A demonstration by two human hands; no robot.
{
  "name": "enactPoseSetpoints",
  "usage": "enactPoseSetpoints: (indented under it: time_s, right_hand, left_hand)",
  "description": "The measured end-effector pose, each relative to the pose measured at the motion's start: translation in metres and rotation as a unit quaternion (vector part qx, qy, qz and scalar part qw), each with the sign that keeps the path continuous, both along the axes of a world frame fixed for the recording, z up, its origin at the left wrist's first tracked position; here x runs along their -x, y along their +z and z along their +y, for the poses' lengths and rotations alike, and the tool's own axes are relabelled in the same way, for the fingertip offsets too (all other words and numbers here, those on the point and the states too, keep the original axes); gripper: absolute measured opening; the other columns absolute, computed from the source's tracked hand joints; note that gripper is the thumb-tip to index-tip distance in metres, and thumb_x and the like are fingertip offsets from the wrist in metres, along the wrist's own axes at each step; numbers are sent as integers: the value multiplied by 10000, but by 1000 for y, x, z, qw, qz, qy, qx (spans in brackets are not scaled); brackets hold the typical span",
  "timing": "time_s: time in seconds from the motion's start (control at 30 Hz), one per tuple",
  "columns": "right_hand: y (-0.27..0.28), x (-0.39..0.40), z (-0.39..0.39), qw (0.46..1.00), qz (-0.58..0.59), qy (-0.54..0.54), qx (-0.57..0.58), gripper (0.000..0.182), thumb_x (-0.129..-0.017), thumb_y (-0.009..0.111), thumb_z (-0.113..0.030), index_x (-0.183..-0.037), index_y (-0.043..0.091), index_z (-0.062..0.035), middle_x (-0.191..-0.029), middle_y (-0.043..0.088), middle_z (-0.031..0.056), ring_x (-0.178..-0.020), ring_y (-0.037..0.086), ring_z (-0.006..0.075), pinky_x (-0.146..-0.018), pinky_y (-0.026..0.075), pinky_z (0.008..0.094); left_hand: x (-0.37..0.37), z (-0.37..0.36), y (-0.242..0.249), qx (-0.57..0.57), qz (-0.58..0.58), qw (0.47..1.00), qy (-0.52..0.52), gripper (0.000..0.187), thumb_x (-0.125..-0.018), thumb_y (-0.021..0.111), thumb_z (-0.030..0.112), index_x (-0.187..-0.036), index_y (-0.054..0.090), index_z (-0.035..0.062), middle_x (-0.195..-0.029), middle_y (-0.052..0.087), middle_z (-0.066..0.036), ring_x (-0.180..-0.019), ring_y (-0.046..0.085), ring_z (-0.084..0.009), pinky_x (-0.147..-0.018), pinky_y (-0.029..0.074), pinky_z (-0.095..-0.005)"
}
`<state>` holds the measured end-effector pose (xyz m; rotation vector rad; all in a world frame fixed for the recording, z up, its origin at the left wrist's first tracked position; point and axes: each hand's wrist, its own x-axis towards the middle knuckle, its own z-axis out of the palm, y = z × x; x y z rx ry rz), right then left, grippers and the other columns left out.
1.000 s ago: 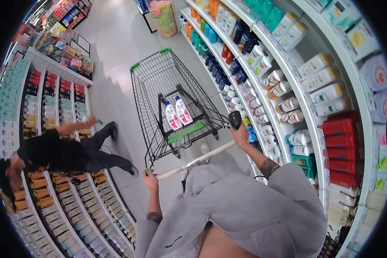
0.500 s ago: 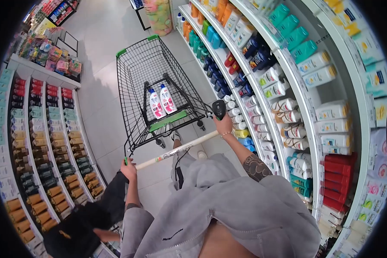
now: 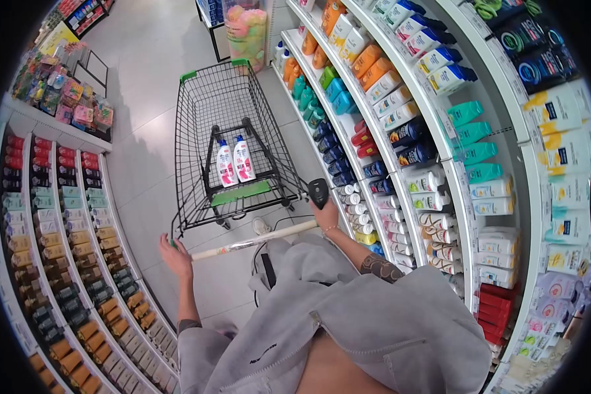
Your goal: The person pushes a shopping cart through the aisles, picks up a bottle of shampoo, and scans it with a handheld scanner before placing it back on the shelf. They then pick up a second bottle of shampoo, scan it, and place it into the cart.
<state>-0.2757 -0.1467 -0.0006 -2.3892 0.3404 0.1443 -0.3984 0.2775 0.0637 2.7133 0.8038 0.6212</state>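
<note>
A black wire shopping cart (image 3: pixel 233 125) with green corners stands in front of me. Inside it, two white bottles with pink labels and dark blue caps, the left bottle (image 3: pixel 226 164) and the right bottle (image 3: pixel 244 159), stand side by side. My left hand (image 3: pixel 176 256) is at the left end of the pale cart handle (image 3: pixel 256 239), its fingers partly spread; whether it grips the handle I cannot make out. My right hand (image 3: pixel 324 211) is closed around the handle's right end, beside a black scanner-like device (image 3: pixel 318 192).
Curved shelves (image 3: pixel 450 141) full of bottles and tubes run along the right. Another stocked shelf unit (image 3: pixel 62 217) lines the left side. Beyond it is a pile of colourful packages (image 3: pixel 69 92). A clear bin of pastel items (image 3: pixel 246 33) stands past the cart's front.
The shelves have shifted in view, with those on the right appearing lower. The dark-clothed person at the lower left has left the view. My left hand's fingers have loosened on the handle.
</note>
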Motion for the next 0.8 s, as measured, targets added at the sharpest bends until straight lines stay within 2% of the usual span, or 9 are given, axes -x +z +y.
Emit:
enactPoseSetpoints:
  time_s: [0.03, 0.1, 0.17, 0.23, 0.27, 0.33, 0.53, 0.67, 0.8]
  right_hand:
    - [0, -4, 7, 1000, 5, -2, 2, 459, -719, 700, -324, -991, 545, 12, -845, 624, 232, -801, 603, 406, -699, 482, 459]
    - [2, -11, 20, 998, 12, 61, 25, 323, -699, 723, -230, -890, 593, -4, -809, 631, 213, -801, 613, 385, -688, 488, 427]
    - [7, -12, 38, 997, 48, 54, 3, 312, -685, 721, -188, -903, 596, -4, -842, 630, 222, -828, 605, 392, -713, 491, 425]
    - [3, -21, 50, 990, 60, 106, -65, 301, -704, 725, -213, -881, 609, 2, -778, 646, 192, -759, 640, 344, -687, 505, 397]
    - [-1, -31, 55, 990, 63, 105, -66, 301, -704, 725, -213, -881, 609, 2, -778, 646, 192, -759, 640, 344, -687, 505, 397]
    - [-9, -53, 59, 956, 177, 111, -207, 374, -694, 722, -260, -931, 613, 8, -840, 641, 229, -837, 621, 381, -720, 500, 421]
    - [-16, -165, 23, 960, 170, 137, -175, 378, -685, 729, -286, -879, 630, 23, -819, 643, 235, -836, 631, 365, -715, 505, 408]
    - [-31, -243, -16, 969, 141, 123, -160, 395, -683, 730, -320, -867, 633, 15, -807, 644, 231, -825, 635, 360, -700, 505, 409]
    - [-42, -299, -53, 963, 200, 57, -172, 402, -681, 721, -330, -881, 634, 7, -809, 646, 228, -834, 637, 355, -705, 503, 412]
  left_hand:
    - [-18, -4, 7, 2, 5, 1000, -2, 262, -845, 570, 112, -1077, 532, -4, -1028, 580, -175, -983, 533, -345, -841, 418, -419]
    - [-56, -33, 16, 12, -28, 992, -126, 247, -838, 554, 89, -1072, 536, 9, -1033, 574, -161, -1019, 522, -344, -898, 387, -421]
    - [-82, -77, 9, 131, 15, 969, -208, 208, -827, 558, 83, -1023, 540, 16, -1004, 584, -140, -971, 539, -318, -852, 402, -429]
    - [-112, -127, 14, 145, 145, 927, -315, 135, -841, 543, 130, -924, 575, 28, -891, 620, -124, -849, 572, -281, -772, 412, -412]
    - [-119, -142, 5, 145, 148, 926, -316, 135, -841, 543, 130, -924, 575, 28, -891, 620, -124, -849, 572, -281, -772, 412, -412]
    - [-132, -167, -17, 62, 255, 903, -340, 212, -858, 515, 197, -760, 619, 40, -718, 629, -108, -726, 583, -262, -722, 402, -394]
    - [-157, -115, -32, 41, 261, 938, -224, 418, -896, 435, 221, -565, 611, 36, -598, 602, -126, -678, 572, -289, -762, 398, -404]
    - [-170, -91, -36, -14, 285, 945, -160, 441, -914, 402, 214, -574, 617, 34, -611, 605, -126, -734, 568, -304, -838, 390, -420]
    - [-183, -125, -16, 46, 272, 956, -96, 393, -933, 378, 226, -719, 627, 10, -734, 623, -141, -866, 548, -308, -976, 325, -449]
